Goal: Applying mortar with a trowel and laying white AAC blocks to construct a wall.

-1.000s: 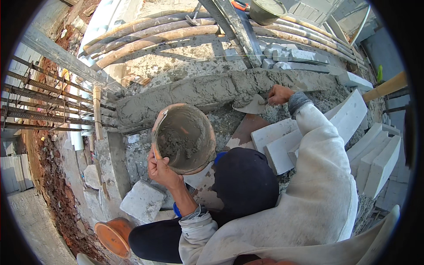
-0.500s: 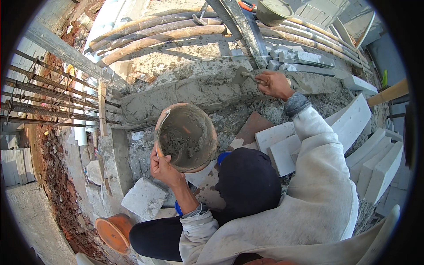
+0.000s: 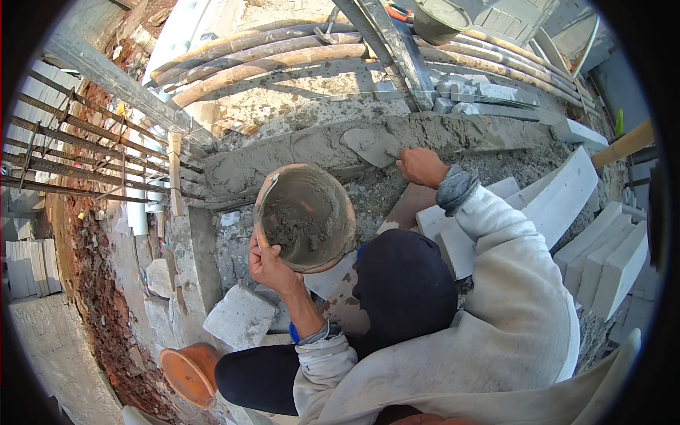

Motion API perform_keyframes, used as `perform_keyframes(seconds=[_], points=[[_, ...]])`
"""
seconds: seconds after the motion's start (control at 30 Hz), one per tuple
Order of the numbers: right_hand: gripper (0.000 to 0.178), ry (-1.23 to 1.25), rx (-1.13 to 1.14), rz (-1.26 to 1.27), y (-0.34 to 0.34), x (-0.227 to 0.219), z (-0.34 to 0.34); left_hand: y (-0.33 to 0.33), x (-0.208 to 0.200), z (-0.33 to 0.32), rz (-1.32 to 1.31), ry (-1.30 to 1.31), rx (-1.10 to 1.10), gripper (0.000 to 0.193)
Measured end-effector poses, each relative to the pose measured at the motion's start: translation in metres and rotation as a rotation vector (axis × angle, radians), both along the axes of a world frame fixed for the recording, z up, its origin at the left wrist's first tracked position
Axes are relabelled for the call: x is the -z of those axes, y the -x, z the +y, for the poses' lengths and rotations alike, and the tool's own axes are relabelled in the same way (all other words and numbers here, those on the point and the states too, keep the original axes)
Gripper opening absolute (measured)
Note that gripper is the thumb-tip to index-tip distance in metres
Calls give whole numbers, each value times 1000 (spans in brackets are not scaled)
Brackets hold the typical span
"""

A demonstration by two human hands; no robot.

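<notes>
My left hand grips the rim of a mortar-stained bucket, which is tilted so its mouth shows. Wet grey mortar coats its inside and lies in the bottom. My right hand is closed round the handle of a trowel, mostly hiding the handle. The trowel's blade lies against the mortar bed on top of a low wall, to the right of and beyond the bucket. Smeared, uneven mortar runs along that wall.
Steel reinforcing bars jut in at left. White blocks lean at right; another block lies near my left forearm. An orange bucket sits lower left. Beyond the wall are bamboo poles, an upright post and another bucket.
My right hand has drawn the trowel left and slightly nearer along the wall top, turning its blade. My left hand keeps its hold on the bucket rim. The view has shifted slightly.
</notes>
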State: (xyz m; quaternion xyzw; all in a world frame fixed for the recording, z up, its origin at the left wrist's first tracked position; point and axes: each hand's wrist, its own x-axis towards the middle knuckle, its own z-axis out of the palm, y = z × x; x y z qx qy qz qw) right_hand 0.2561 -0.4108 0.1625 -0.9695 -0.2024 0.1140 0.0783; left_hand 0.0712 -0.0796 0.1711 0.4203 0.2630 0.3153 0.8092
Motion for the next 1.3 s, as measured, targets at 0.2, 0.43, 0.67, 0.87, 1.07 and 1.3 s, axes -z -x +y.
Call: perform_keyframes(seconds=[0.2, 0.43, 0.67, 0.87, 1.07, 1.3], points=[[34, 43, 101, 63, -7, -10, -57, 1, -6, 3, -21, -28, -27, 27], [28, 226, 285, -136, 15, -56, -64, 3, -9, 7, 41, -38, -25, 32], [17, 387, 36, -314, -85, 7, -57, -6, -3, 2, 27, -56, -31, 26], [17, 537, 160, -109, -108, 24, -24, -2, 9, 6, 24, -23, -22, 20], [23, 444, 29, -47, -96, 16, 79, -5, 9, 13, 41, -2, -30, 17], [22, 147, -104, 43, -66, 9, 217, 3, 8, 26, 32, -21, -98, 26]])
